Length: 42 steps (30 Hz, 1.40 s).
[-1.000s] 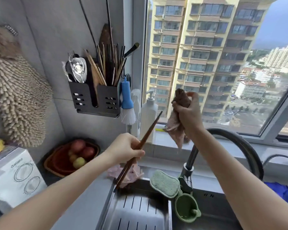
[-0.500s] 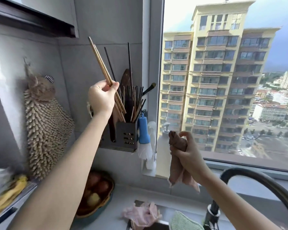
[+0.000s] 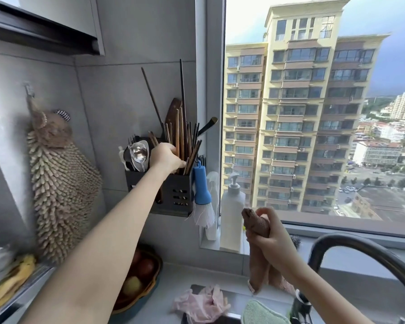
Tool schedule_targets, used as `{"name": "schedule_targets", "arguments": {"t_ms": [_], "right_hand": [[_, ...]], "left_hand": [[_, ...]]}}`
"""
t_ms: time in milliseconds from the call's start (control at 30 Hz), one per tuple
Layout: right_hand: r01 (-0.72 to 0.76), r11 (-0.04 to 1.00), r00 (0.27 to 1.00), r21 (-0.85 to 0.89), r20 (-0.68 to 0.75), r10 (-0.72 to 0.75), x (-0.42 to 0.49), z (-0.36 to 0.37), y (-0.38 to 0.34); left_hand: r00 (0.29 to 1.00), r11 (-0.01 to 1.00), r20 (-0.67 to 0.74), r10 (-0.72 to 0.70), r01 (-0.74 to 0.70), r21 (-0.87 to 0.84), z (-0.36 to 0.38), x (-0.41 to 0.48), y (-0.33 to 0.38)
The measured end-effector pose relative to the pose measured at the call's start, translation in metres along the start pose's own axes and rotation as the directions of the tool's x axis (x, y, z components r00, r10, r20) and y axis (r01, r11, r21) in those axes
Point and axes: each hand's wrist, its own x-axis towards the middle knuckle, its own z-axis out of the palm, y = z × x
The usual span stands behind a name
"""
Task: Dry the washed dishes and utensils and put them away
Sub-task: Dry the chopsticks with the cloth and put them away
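Grey wall (image 3: 131,90) is bearing one holder (image 3: 173,195). Left hand (image 3: 166,157) is gripping two chopsticks (image 3: 177,134) inside it, right hand (image 3: 275,247) clutching one cloth (image 3: 255,224)

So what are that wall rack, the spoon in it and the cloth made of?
The rack looks like black matt metal, maybe plastic: thin punched slots. The spoon seems polished steel, mirror-bright. The cloth in the right hand is soft brown fabric, fuzzy and creased.
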Motion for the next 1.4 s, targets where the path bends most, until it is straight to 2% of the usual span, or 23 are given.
{"name": "schedule_targets", "arguments": {"t_ms": [33, 167, 233, 300, 367, 400, 567, 733, 833, 933, 1000, 1100, 1200, 1300, 1400], "right_hand": [[-0.008, 1.0, 1.0, -0.004, -0.007, 0.008, -0.004, -0.003, 0.002], [-0.028, 1.0, 0.999, -0.007, -0.024, 0.028, -0.013, -0.01, 0.0], [-0.032, 0.999, 0.999, 0.012, -0.024, 0.033, -0.015, -0.012, -0.004], [-0.033, 0.999, 0.999, 0.028, -0.021, 0.034, -0.018, -0.013, -0.008], [-0.03, 0.999, 0.999, 0.03, -0.02, 0.03, -0.02, -0.015, -0.011], [-0.028, 0.999, 0.999, 0.025, -0.015, 0.028, -0.021, -0.016, -0.012], [-0.013, 1.0, 1.0, 0.004, -0.01, 0.013, -0.033, -0.03, -0.016], [0.0, 0.997, 0.997, 0.075, -0.073, 0.005, -0.058, -0.062, -0.025], [0.034, 0.995, 0.995, 0.095, -0.102, -0.025, -0.086, -0.09, -0.026], [0.078, 0.993, 0.983, 0.084, -0.17, -0.063, -0.124, -0.124, -0.017], [0.085, 0.996, 0.968, 0.037, -0.242, -0.073, -0.152, -0.15, -0.01], [0.004, 1.0, 0.941, 0.029, -0.339, 0.006, -0.194, -0.195, 0.005], [-0.105, 0.994, 0.892, 0.02, -0.44, 0.103, -0.232, -0.244, 0.023], [-0.212, 0.977, 0.798, 0.037, -0.57, 0.195, -0.271, -0.297, 0.048], [-0.3, 0.949, 0.639, 0.092, -0.72, 0.272, -0.307, -0.35, 0.072]], "left_hand": [[1.0, 0.999, 0.001, 0.009, -0.009, -0.044, -0.002, 0.0, -0.001], [0.963, 0.973, -0.195, 0.187, -0.208, -0.095, -0.015, 0.002, 0.009], [0.947, 0.963, -0.235, 0.221, -0.25, -0.098, -0.019, 0.004, 0.017], [0.965, 0.977, -0.153, 0.213, -0.215, 0.003, -0.019, 0.005, 0.022], [0.993, 0.983, 0.026, 0.111, -0.114, 0.145, -0.013, -0.001, 0.022], [0.996, 0.982, 0.071, 0.059, -0.071, 0.176, -0.011, -0.005, 0.021], [0.999, 0.998, 0.021, 0.033, -0.034, 0.05, -0.014, -0.009, 0.025], [0.961, 0.966, -0.143, 0.236, -0.248, -0.069, -0.035, -0.034, 0.051], [0.902, 0.912, -0.168, 0.397, -0.409, -0.045, -0.027, -0.072, 0.075], [0.85, 0.846, -0.009, 0.526, -0.525, -0.092, 0.007, -0.133, 0.105], [0.784, 0.797, 0.144, 0.603, -0.586, -0.147, 0.039, -0.181, 0.125], [0.658, 0.737, 0.334, 0.675, -0.618, -0.273, 0.093, -0.249, 0.151], [0.558, 0.714, 0.448, 0.698, -0.583, -0.388, 0.147, -0.308, 0.177], [0.47, 0.71, 0.539, 0.699, -0.546, -0.445, 0.198, -0.365, 0.2], [0.421, 0.734, 0.619, 0.663, -0.527, -0.428, 0.251, -0.423, 0.208]]}}
